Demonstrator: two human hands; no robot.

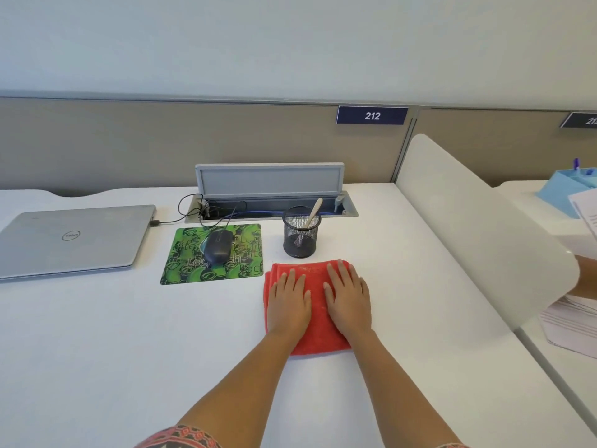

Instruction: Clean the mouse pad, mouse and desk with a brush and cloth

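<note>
The left grip (289, 302) and right grip (347, 295) are laid flat, fingers straight, on the folded red cloth (318, 334) beside the mouse pad (187, 263). Cleaning seems not yet begun; the cloth must next be gathered up.

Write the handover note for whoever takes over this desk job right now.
Hands: left hand and right hand both lie flat, fingers straight, on the folded red cloth, gripping nothing.
Things: the mouse sits on the green mouse pad, left of the cloth. The brush stands in the mesh cup behind the cloth.
Done: nothing visible; brush not yet taken up.
Left: brush and wipe mouse pad, mouse and desk.
</note>
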